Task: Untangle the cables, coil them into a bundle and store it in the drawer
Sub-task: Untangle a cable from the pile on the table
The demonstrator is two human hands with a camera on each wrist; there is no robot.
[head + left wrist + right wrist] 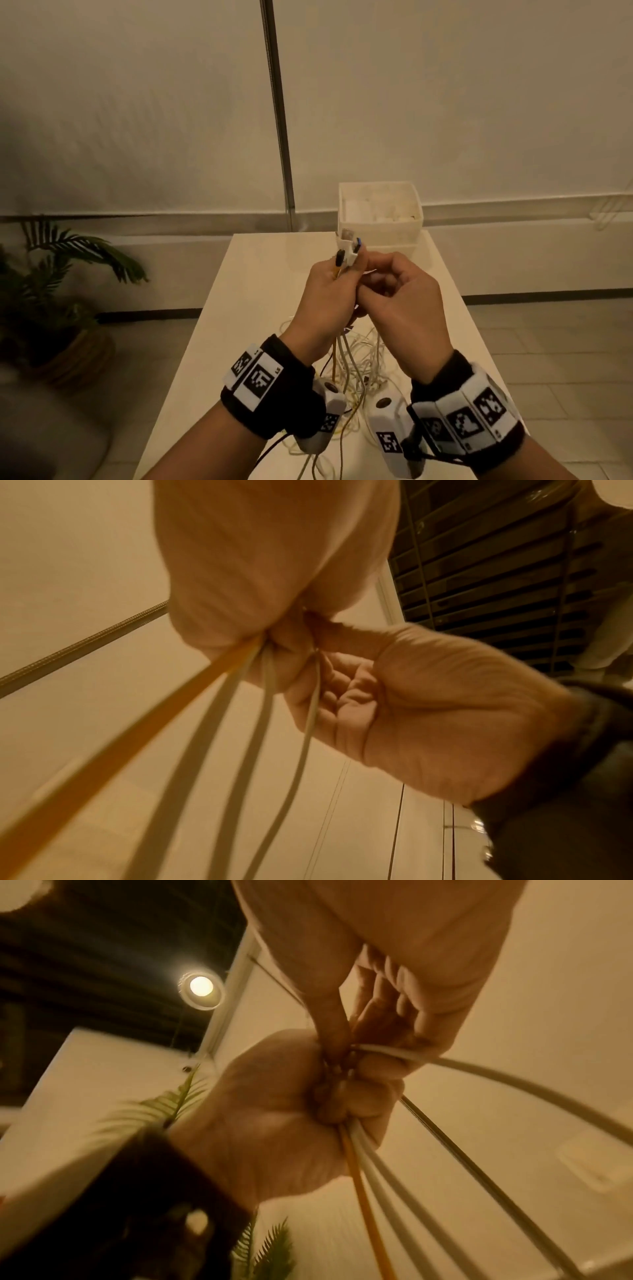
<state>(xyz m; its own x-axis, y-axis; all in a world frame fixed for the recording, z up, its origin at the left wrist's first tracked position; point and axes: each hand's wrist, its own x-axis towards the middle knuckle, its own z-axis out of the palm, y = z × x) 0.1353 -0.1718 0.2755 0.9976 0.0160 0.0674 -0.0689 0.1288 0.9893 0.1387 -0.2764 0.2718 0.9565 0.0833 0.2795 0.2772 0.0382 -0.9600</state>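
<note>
Wrist bands: black cuffs with white coded tags sit on both forearms, nearest the head camera, the left wrist band (265, 387) and right wrist band (469, 411) each carrying a small white camera unit.
Left hand: the left hand (325, 294) is raised above the table (260, 274), its fingers curled in a fist round a gathered bunch of cables (346, 359); several plug ends (347, 248) stick up past its knuckles.
Right hand: the right hand (400, 305) presses against the left, fingers curled, pinching one white strand beside the fist. In the right wrist view that white strand (496, 1077) arcs away from its fingertips.
Cables: an orange cable (113, 750) and pale grey ones drop from under the left fist, seen in the left wrist view; below both hands they fall into a loose tangle lying on the table between the wrists.
Drawer unit: a white plastic drawer unit (380, 219) stands beyond the hands at the table's far end, its top compartment open.
Plant: a potted palm (51, 291) stands on the floor, well off to the left hand's outer side.
</note>
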